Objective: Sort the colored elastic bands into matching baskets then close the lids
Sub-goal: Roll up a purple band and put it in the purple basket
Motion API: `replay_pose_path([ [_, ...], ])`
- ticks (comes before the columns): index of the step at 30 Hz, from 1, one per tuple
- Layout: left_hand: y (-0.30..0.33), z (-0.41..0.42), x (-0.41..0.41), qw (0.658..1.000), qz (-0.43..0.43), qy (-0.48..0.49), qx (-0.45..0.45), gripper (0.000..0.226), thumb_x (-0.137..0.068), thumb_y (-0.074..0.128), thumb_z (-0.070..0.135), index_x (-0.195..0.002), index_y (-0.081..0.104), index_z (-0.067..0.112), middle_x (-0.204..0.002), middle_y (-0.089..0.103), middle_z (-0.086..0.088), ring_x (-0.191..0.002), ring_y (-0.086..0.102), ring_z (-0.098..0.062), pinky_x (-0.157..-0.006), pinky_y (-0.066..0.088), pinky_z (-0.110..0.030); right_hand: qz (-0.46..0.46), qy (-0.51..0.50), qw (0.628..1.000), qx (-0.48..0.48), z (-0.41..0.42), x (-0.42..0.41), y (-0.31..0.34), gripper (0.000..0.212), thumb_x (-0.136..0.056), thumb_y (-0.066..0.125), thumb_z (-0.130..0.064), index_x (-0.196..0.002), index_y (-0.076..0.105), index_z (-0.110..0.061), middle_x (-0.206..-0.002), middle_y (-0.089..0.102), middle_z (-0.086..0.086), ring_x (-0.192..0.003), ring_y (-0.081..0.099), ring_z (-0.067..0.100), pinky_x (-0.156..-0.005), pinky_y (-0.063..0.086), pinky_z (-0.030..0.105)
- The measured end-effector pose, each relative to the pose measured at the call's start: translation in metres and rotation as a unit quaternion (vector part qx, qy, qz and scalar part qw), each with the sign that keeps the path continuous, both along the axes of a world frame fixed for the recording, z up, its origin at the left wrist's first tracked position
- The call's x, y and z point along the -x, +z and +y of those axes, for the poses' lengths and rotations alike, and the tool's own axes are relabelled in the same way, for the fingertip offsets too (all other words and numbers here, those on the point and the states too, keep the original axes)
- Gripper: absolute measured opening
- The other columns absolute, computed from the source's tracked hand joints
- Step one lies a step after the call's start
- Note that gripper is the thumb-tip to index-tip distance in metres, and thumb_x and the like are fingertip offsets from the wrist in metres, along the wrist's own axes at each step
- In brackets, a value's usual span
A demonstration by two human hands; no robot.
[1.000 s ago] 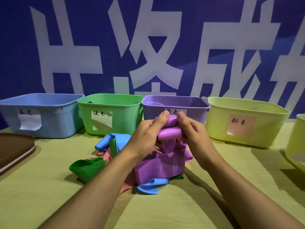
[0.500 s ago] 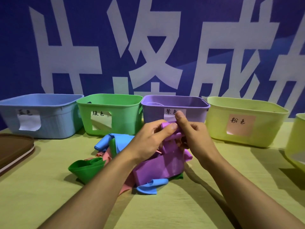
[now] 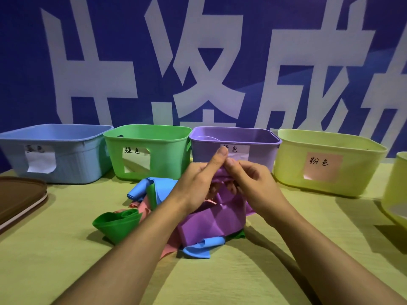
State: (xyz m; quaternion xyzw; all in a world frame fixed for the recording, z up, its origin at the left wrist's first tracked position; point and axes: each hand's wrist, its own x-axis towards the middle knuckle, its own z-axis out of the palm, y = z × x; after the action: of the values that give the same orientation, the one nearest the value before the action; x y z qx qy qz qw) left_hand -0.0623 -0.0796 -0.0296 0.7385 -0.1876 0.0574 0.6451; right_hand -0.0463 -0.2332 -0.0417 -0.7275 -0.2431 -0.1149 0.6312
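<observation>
Change since earlier: both hands have drawn closer together, and the rolled top of the purple band that showed between the thumbs is now mostly covered by the fingers.
Left hand: fingers curled round the upper end of the purple band, thumb raised against the other thumb.
Right hand: pinches the same end from the other side, thumb tip pressed on the fold.
Purple band: its top is gathered between the hands; the rest hangs below them onto the heap, and its lower folds rest on the tabletop.
Heap under the hands: a blue band up and to the left, a green band lower left, a pink band and a second blue end under the purple folds.
Purple basket: directly beyond the hands, lid off, just behind the thumbs.
Other baskets: green basket and blue basket to the left, yellow-green basket with the pink label to the right.
Lid: a brown one lies far left on the tabletop.
Doing it well: probably gather the hanging length first, so it neither drags the pink and blue bands along nor catches the basket rim, then lift straight forward and let go inside.
</observation>
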Motion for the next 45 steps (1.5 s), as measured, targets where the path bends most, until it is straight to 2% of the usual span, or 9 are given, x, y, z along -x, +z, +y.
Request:
replay_pose_path([
  [5, -0.003, 0.002, -0.004, 0.999, 0.017, -0.014, 0.026, 0.09, -0.094, 0.048, 0.073, -0.086, 0.067, -0.014, -0.074, 0.047, -0.02, -0.06, 0.03, -0.03, -0.06, 0.018, -0.048, -0.004, 0.017, 1.0, -0.004, 0.0, -0.001, -0.001, 0.048, -0.092, 0.058, -0.047, -0.094, 0.074, -0.002, -0.071, 0.061, 0.021, -0.066, 0.053, 0.015, -0.062, 0.044, 0.024],
  [9, -0.002, -0.001, -0.005, 0.997, 0.019, -0.014, 0.07, 0.068, -0.098, 0.051, 0.056, -0.084, 0.066, -0.009, -0.064, 0.03, -0.013, -0.051, 0.027, -0.015, -0.052, 0.016, -0.034, 0.005, 0.023, 0.999, -0.038, 0.0, -0.002, 0.002, 0.046, -0.089, 0.061, -0.044, -0.09, 0.071, 0.002, -0.064, 0.057, 0.005, -0.058, 0.05, 0.007, -0.057, 0.04, 0.014],
  [16, -0.004, 0.0, -0.01, 0.998, -0.016, 0.017, 0.062, 0.042, -0.086, 0.058, 0.06, -0.058, 0.07, 0.031, -0.059, 0.042, 0.002, -0.057, 0.038, -0.019, -0.054, 0.033, -0.029, 0.057, 0.039, 0.994, -0.082, -0.005, -0.005, 0.004, 0.043, -0.084, 0.07, -0.044, -0.089, 0.073, -0.001, -0.068, 0.058, 0.012, -0.064, 0.049, 0.015, -0.057, 0.04, 0.019],
  [20, -0.005, 0.001, -0.014, 0.996, -0.043, 0.045, 0.056, 0.045, -0.084, 0.064, 0.063, -0.07, 0.07, 0.02, -0.06, 0.048, -0.001, -0.062, 0.042, -0.023, -0.053, 0.037, -0.031, 0.091, 0.062, 0.989, -0.1, -0.008, -0.008, 0.004, 0.05, -0.085, 0.07, -0.038, -0.093, 0.069, 0.012, -0.067, 0.065, 0.004, -0.062, 0.056, 0.01, -0.065, 0.038, 0.025],
  [25, -0.006, 0.002, -0.016, 0.992, -0.064, 0.098, 0.042, 0.047, -0.078, 0.069, 0.059, -0.072, 0.066, 0.013, -0.058, 0.056, 0.003, -0.055, 0.048, -0.013, -0.053, 0.044, -0.026, 0.116, 0.08, 0.983, -0.118, -0.01, -0.008, 0.002, 0.032, -0.085, 0.073, -0.032, -0.103, 0.079, -0.006, -0.098, 0.078, 0.017, -0.073, 0.052, 0.017, -0.079, 0.043, 0.034],
  [30, -0.006, 0.002, -0.016, 0.99, -0.016, 0.121, 0.073, 0.056, -0.064, 0.079, 0.069, -0.075, 0.073, 0.014, -0.065, 0.069, -0.005, -0.063, 0.06, -0.016, -0.064, 0.054, -0.041, 0.107, 0.064, 0.983, -0.131, -0.007, -0.008, 0.0, 0.034, -0.084, 0.075, -0.029, -0.113, 0.077, -0.01, -0.104, 0.078, 0.018, -0.089, 0.061, 0.026, -0.081, 0.049, 0.033],
  [34, -0.004, 0.006, -0.018, 0.988, 0.003, 0.102, 0.115, 0.055, -0.063, 0.088, 0.06, -0.093, 0.076, 0.016, -0.089, 0.078, -0.011, -0.085, 0.074, -0.026, -0.087, 0.058, -0.057, 0.1, 0.042, 0.98, -0.164, -0.002, -0.007, -0.002, 0.04, -0.08, 0.077, -0.031, -0.113, 0.075, -0.008, -0.104, 0.075, 0.023, -0.076, 0.062, 0.021, -0.081, 0.047, 0.038],
  [38, -0.003, 0.003, -0.015, 0.982, 0.01, 0.062, 0.176, 0.048, -0.063, 0.084, 0.044, -0.099, 0.076, 0.014, -0.098, 0.079, -0.011, -0.092, 0.076, -0.029, -0.098, 0.056, -0.049, 0.115, 0.061, 0.974, -0.188, -0.003, -0.005, -0.001, 0.036, -0.085, 0.073, -0.025, -0.115, 0.072, -0.005, -0.098, 0.077, 0.013, -0.075, 0.07, 0.014, -0.069, 0.051, 0.022],
  [45, -0.005, 0.003, -0.017, 0.976, 0.005, 0.067, 0.209, 0.021, -0.082, 0.075, 0.025, -0.1, 0.074, 0.015, -0.091, 0.079, -0.005, -0.081, 0.076, -0.016, -0.075, 0.061, -0.027, 0.043, -0.001, 0.995, -0.095, 0.002, 0.0, -0.004, 0.019, -0.091, 0.075, -0.018, -0.109, 0.074, -0.013, -0.09, 0.079, 0.002, -0.081, 0.075, 0.009, -0.072, 0.056, 0.021],
])
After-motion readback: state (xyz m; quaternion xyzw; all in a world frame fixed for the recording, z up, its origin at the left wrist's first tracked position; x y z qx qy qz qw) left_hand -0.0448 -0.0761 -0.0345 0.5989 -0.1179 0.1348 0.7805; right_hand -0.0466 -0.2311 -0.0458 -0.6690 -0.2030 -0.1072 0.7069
